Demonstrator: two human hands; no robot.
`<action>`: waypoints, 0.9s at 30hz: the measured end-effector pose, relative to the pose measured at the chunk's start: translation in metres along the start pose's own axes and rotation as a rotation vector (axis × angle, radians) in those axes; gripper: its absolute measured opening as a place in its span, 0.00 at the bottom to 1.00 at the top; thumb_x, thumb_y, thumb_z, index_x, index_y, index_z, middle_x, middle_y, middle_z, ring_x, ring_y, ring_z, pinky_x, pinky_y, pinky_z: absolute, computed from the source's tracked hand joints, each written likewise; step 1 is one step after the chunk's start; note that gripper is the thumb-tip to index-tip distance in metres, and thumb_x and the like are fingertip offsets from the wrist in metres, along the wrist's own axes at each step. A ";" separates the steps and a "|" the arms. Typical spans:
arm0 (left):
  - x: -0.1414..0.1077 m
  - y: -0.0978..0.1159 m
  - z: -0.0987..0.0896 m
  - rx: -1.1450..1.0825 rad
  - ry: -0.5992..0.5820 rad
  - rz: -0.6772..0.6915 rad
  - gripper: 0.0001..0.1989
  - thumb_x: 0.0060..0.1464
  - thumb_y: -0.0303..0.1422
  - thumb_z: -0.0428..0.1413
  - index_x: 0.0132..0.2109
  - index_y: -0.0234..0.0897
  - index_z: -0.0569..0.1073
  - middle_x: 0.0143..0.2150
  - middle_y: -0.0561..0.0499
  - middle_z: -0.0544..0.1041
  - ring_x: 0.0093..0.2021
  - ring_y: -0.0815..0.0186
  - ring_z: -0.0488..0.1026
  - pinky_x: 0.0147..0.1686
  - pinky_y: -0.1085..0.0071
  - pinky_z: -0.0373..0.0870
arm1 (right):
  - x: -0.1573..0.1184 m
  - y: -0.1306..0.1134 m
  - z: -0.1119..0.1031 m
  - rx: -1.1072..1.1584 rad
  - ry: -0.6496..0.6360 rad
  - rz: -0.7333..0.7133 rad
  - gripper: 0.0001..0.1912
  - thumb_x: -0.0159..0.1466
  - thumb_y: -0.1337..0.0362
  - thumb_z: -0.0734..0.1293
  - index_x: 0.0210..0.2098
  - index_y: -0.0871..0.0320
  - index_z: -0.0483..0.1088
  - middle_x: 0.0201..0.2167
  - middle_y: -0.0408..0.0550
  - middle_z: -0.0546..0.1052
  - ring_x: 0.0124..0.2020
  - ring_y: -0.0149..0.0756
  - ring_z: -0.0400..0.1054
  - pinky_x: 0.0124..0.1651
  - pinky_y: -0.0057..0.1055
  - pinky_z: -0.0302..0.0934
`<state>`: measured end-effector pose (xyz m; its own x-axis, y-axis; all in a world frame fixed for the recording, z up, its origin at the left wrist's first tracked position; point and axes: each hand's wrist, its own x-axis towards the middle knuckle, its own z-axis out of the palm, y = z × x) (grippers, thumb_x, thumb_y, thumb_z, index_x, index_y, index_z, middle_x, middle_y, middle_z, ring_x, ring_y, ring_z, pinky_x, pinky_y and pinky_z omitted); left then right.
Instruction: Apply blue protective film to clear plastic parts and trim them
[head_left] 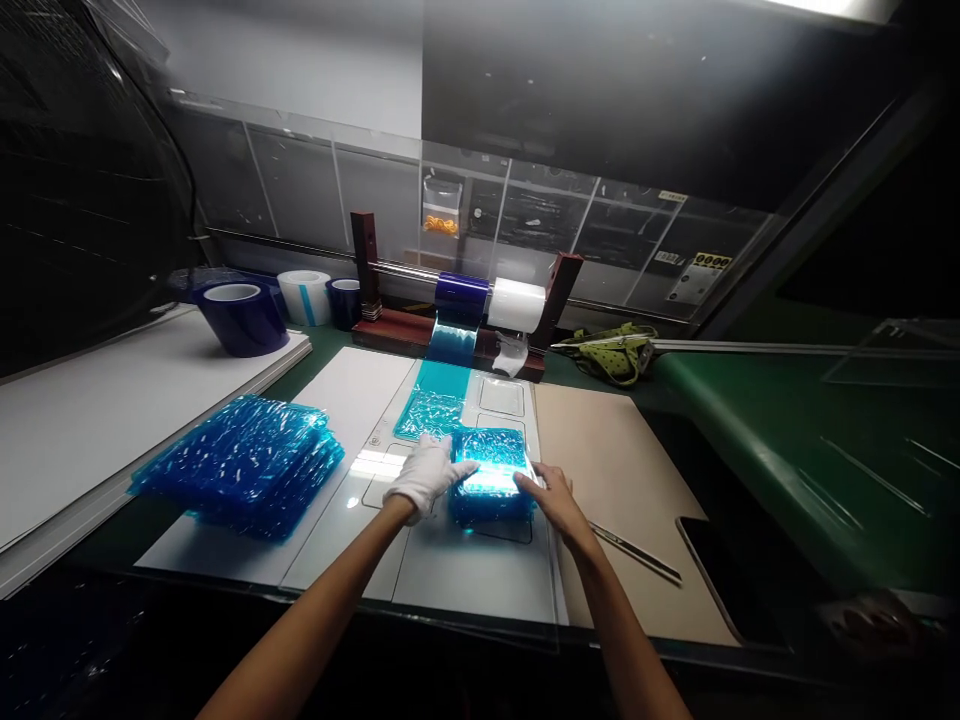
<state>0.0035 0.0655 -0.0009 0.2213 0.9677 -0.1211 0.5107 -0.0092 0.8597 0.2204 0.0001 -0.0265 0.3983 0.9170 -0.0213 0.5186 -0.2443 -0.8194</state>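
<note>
A glossy stack of blue film-covered sheets point(491, 450) lies on the white marked board point(360, 540) in front of me. My left hand point(426, 478), in a white glove, grips the stack's left edge with the thumb on top. From the right side my bare right hand point(551, 495) holds the same stack, thumb on its upper face. Just beyond, a strip of blue film point(444, 385) runs from a blue film roll point(461, 297) down onto the board. Another, larger pile of blue film-covered sheets point(240, 465) sits to the left.
A wooden roll stand point(366, 265) holds the blue roll and a white roll point(517, 303). Loose rolls, including a large blue one point(244, 325), stand back left. Tweezers point(636, 552) and a phone point(724, 575) lie right, below a green dotted pouch point(611, 355).
</note>
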 end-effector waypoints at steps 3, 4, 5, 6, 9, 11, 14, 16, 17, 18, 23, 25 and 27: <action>-0.012 0.003 -0.006 -0.010 0.073 0.009 0.32 0.45 0.43 0.63 0.57 0.36 0.67 0.61 0.41 0.65 0.63 0.48 0.56 0.63 0.48 0.49 | -0.010 -0.015 -0.006 -0.061 0.138 -0.061 0.35 0.50 0.49 0.70 0.53 0.62 0.68 0.54 0.64 0.62 0.60 0.67 0.48 0.58 0.61 0.45; -0.022 0.005 -0.010 -0.030 0.095 0.013 0.36 0.43 0.44 0.64 0.58 0.37 0.67 0.61 0.40 0.65 0.64 0.47 0.56 0.64 0.50 0.49 | -0.013 -0.025 -0.007 -0.060 0.157 -0.106 0.36 0.52 0.48 0.68 0.55 0.63 0.66 0.55 0.65 0.61 0.60 0.66 0.48 0.58 0.60 0.46; -0.034 0.005 -0.015 -0.059 0.110 0.013 0.37 0.42 0.46 0.64 0.59 0.37 0.66 0.60 0.41 0.67 0.63 0.48 0.58 0.63 0.53 0.52 | -0.016 -0.038 -0.006 -0.049 0.145 -0.160 0.34 0.55 0.48 0.66 0.55 0.63 0.66 0.54 0.64 0.62 0.59 0.63 0.52 0.57 0.56 0.49; -0.048 0.004 -0.019 -0.098 0.113 0.008 0.36 0.44 0.47 0.62 0.59 0.39 0.66 0.58 0.42 0.69 0.61 0.50 0.62 0.61 0.55 0.57 | -0.018 -0.053 -0.003 -0.030 0.101 -0.222 0.30 0.57 0.49 0.64 0.52 0.61 0.68 0.52 0.62 0.65 0.55 0.58 0.58 0.54 0.52 0.54; -0.094 -0.004 -0.034 -0.245 0.050 -0.030 0.27 0.52 0.49 0.54 0.55 0.41 0.70 0.49 0.47 0.77 0.49 0.58 0.73 0.53 0.62 0.69 | -0.020 -0.105 0.027 0.038 -0.149 -0.406 0.15 0.62 0.54 0.63 0.41 0.56 0.74 0.40 0.51 0.74 0.40 0.41 0.69 0.45 0.38 0.62; -0.124 -0.014 -0.043 -0.320 0.004 -0.061 0.23 0.53 0.47 0.54 0.50 0.40 0.74 0.47 0.47 0.79 0.48 0.60 0.75 0.52 0.65 0.70 | -0.017 -0.139 0.061 0.062 -0.323 -0.477 0.10 0.63 0.59 0.64 0.36 0.56 0.75 0.35 0.46 0.77 0.36 0.35 0.70 0.42 0.33 0.63; -0.157 -0.030 -0.054 -0.432 0.011 -0.128 0.22 0.51 0.48 0.55 0.48 0.40 0.77 0.49 0.46 0.78 0.52 0.58 0.73 0.55 0.64 0.68 | -0.007 -0.179 0.117 0.040 -0.507 -0.467 0.09 0.65 0.61 0.65 0.38 0.59 0.73 0.36 0.44 0.76 0.34 0.32 0.71 0.40 0.32 0.66; -0.172 -0.038 -0.060 -0.539 0.049 -0.206 0.22 0.49 0.49 0.57 0.46 0.40 0.78 0.50 0.46 0.78 0.54 0.55 0.72 0.57 0.62 0.66 | 0.001 -0.197 0.148 0.002 -0.567 -0.421 0.12 0.66 0.59 0.65 0.44 0.61 0.70 0.41 0.47 0.75 0.37 0.33 0.72 0.41 0.36 0.68; -0.177 -0.042 -0.062 -0.590 0.063 -0.246 0.22 0.48 0.49 0.58 0.46 0.40 0.78 0.50 0.46 0.78 0.54 0.55 0.71 0.58 0.62 0.65 | 0.006 -0.203 0.160 -0.019 -0.581 -0.399 0.14 0.66 0.58 0.64 0.47 0.60 0.69 0.44 0.48 0.74 0.40 0.35 0.71 0.42 0.38 0.68; -0.181 -0.045 -0.064 -0.629 0.073 -0.281 0.23 0.47 0.49 0.59 0.45 0.40 0.78 0.50 0.46 0.78 0.55 0.54 0.71 0.59 0.61 0.64 | 0.010 -0.209 0.170 -0.039 -0.586 -0.382 0.15 0.67 0.58 0.64 0.49 0.60 0.68 0.46 0.49 0.73 0.42 0.36 0.71 0.44 0.39 0.68; -0.189 -0.057 -0.069 -0.684 0.075 -0.317 0.24 0.44 0.50 0.61 0.45 0.39 0.78 0.49 0.44 0.78 0.56 0.52 0.70 0.61 0.58 0.61 | 0.020 -0.229 0.190 -0.131 -0.611 -0.363 0.17 0.66 0.57 0.64 0.51 0.59 0.67 0.50 0.50 0.72 0.45 0.39 0.70 0.46 0.42 0.67; -0.190 -0.061 -0.069 -0.676 0.088 -0.318 0.23 0.46 0.49 0.60 0.46 0.39 0.78 0.50 0.45 0.78 0.56 0.53 0.69 0.61 0.58 0.61 | 0.019 -0.234 0.192 -0.169 -0.620 -0.377 0.17 0.66 0.58 0.65 0.51 0.59 0.67 0.50 0.49 0.72 0.45 0.39 0.70 0.46 0.41 0.67; -0.191 -0.064 -0.068 -0.665 0.100 -0.316 0.22 0.49 0.48 0.58 0.47 0.40 0.77 0.51 0.46 0.77 0.57 0.54 0.69 0.61 0.59 0.61 | 0.016 -0.237 0.194 -0.203 -0.609 -0.392 0.17 0.66 0.58 0.65 0.51 0.59 0.67 0.50 0.49 0.72 0.45 0.39 0.70 0.46 0.41 0.67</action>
<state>-0.1279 -0.1017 0.0012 0.0539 0.9176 -0.3939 -0.0808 0.3972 0.9142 -0.0425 0.1341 0.0565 -0.3032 0.9464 -0.1113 0.6892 0.1371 -0.7115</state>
